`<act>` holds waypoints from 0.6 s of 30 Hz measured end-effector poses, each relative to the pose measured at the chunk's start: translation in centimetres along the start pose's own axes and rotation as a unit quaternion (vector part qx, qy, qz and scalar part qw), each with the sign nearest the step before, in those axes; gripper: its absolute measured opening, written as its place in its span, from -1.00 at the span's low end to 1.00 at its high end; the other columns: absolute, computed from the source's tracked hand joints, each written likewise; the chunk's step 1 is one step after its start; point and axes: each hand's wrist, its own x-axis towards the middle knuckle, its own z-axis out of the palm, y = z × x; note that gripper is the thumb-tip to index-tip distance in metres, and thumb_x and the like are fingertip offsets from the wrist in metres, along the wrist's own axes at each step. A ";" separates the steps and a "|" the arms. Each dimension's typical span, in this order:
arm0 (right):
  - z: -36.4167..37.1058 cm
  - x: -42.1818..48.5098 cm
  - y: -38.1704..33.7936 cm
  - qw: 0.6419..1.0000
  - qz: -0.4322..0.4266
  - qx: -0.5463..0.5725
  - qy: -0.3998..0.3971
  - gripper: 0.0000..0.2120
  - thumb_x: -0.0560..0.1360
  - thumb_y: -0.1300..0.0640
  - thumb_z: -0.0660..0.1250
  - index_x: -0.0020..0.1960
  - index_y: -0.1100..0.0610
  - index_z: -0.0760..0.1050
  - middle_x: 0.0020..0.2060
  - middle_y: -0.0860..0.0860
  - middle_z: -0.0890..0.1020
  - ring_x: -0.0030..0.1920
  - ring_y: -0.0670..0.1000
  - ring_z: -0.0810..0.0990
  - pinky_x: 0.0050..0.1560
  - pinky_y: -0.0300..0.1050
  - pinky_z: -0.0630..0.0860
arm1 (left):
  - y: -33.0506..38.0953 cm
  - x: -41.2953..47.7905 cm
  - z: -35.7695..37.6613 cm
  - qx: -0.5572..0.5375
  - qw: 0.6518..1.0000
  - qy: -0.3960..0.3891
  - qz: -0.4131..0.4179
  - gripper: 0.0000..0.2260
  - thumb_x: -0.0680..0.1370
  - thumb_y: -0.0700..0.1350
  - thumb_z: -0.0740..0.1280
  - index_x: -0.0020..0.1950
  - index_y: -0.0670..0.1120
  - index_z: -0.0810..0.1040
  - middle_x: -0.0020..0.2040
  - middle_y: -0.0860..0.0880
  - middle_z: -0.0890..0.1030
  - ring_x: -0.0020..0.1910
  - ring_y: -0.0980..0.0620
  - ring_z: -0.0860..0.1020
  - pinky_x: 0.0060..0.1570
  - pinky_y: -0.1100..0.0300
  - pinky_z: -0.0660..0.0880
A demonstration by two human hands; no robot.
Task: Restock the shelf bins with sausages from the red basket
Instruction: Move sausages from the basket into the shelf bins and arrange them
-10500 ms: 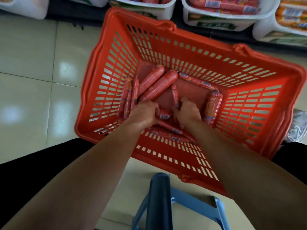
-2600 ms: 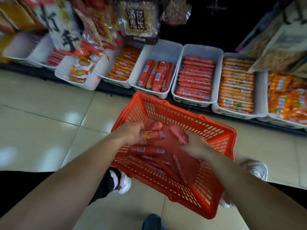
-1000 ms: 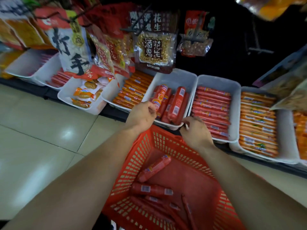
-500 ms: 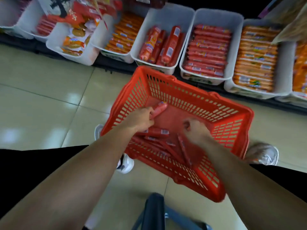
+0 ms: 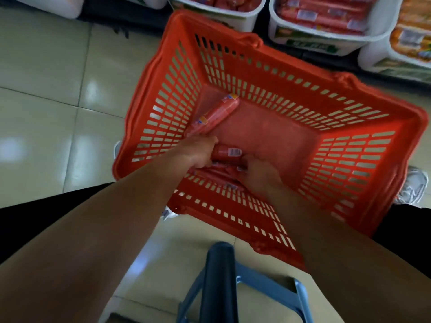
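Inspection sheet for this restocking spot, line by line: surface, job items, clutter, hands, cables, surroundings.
Surface: glossy tiled floor under the red basket.
Job's things: in the basket, a large sausage, a labelled sausage and thin sausages; white shelf bins beyond hold more sausages.
Clutter: nothing seen.
Hands: left hand grips the labelled sausage; right hand curls among the thin sausages, grip hidden.
Cables: nothing seen.
Surroundings: blue stool near the camera; white shoe beside the basket.
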 end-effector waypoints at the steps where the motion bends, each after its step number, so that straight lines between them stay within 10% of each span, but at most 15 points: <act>1: 0.2 0.1 -0.2 1.000 0.000 -0.001 0.008 -0.55 0.51 -0.15 0.23 0.33 -0.01 0.46 0.20 0.09 0.62 0.18 0.19 0.59 0.19 0.07 0.53 | 0.1 0.2 0.3 0.029 1.000 0.002 0.001 -0.39 0.45 0.16 0.47 0.42 0.03 0.38 0.31 -0.07 0.53 0.30 -0.10 0.48 0.32 0.04 0.39; 9: -1.5 0.6 0.3 0.999 0.021 0.036 0.006 -0.61 0.49 0.02 0.37 0.30 0.05 0.53 0.12 0.10 0.67 0.19 0.17 0.60 0.19 0.05 0.52 | 0.3 0.4 0.1 0.151 0.989 0.003 0.000 -0.41 0.44 0.22 0.45 0.37 -0.03 0.44 0.37 -0.12 0.38 0.38 -0.17 0.33 0.38 -0.03 0.28; 18: -8.0 4.5 -5.0 0.986 -0.131 -0.005 0.098 -0.46 0.51 0.28 0.24 0.48 0.03 0.39 0.44 0.06 0.45 0.43 0.11 0.39 0.38 -0.24 0.21 | -1.3 -4.6 -2.9 -0.164 0.969 0.166 -0.079 -0.44 0.50 0.07 0.44 0.37 -0.15 0.33 0.24 -0.20 0.57 0.23 -0.22 0.54 0.14 0.03 0.44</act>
